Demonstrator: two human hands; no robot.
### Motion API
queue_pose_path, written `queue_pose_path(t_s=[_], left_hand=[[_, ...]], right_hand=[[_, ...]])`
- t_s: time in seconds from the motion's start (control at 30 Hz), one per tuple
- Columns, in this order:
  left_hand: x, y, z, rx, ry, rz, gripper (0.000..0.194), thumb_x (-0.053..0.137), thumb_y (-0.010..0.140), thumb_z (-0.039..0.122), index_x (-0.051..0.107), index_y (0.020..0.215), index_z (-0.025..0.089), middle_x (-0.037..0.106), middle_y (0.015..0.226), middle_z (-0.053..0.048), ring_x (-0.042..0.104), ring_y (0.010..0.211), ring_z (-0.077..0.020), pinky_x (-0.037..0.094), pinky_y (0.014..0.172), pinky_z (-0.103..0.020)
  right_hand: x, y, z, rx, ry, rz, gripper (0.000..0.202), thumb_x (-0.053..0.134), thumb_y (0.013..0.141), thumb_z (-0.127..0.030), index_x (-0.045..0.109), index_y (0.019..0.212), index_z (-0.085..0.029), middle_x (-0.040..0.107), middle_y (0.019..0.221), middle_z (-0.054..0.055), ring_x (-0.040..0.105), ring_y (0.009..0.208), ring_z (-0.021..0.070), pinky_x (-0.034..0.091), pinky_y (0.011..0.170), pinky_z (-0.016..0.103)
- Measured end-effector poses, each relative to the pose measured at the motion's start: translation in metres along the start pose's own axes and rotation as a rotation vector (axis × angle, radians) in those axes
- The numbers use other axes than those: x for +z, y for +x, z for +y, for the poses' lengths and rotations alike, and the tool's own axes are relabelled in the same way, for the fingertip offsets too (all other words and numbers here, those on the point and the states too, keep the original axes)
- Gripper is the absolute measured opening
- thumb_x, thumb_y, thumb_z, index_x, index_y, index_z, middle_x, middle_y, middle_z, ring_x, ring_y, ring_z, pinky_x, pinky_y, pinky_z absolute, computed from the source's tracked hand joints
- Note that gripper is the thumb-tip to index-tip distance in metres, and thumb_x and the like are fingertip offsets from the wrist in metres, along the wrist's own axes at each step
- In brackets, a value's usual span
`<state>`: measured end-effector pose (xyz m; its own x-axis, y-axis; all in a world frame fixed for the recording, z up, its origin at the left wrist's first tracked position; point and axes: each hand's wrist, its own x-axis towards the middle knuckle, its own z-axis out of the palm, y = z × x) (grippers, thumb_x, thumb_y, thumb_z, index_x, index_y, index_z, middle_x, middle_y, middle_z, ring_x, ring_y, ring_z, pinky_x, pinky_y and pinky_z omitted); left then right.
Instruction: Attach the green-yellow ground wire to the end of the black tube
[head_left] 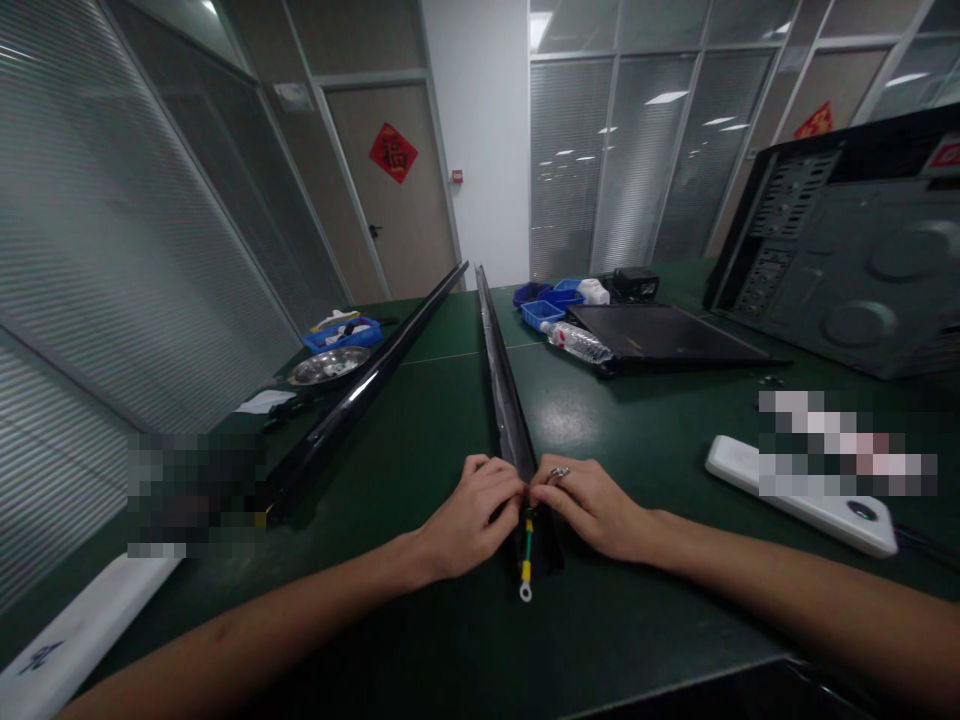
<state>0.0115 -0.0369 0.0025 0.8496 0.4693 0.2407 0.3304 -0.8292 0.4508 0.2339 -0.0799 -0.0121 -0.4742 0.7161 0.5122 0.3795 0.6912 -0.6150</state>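
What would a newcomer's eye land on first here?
Probably the left hand and right hand, close together at the near end of a long black strip on the green table. Just below them in view, a green-and-yellow wire ends in a ring terminal. Behind, a red diamond sign marks the door.

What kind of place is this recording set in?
Probably an office room used as a workshop: the green-topped table holds a computer case and small blue trays, with glass partitions behind.
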Motion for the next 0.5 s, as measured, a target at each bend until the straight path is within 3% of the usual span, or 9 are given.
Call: queue_pose_path(t_s=[0.5], left_hand=[[-0.0005,-0.0002,-0.0002,-0.001,0.010,0.002,0.020,0.042,0.102,0.015,0.058,0.091,0.018,0.066,0.094,-0.003,0.057,0.102,-0.0211,0.034,0.099,-0.040]], right_hand=[[-0.0010,0.0001,-0.0005,0.017,0.006,-0.026,0.025,0.043,0.109,-0.024,0.062,0.095,-0.016,0.061,0.089,0.002,0.060,0.079,0.0136,0.048,0.076,0.027]])
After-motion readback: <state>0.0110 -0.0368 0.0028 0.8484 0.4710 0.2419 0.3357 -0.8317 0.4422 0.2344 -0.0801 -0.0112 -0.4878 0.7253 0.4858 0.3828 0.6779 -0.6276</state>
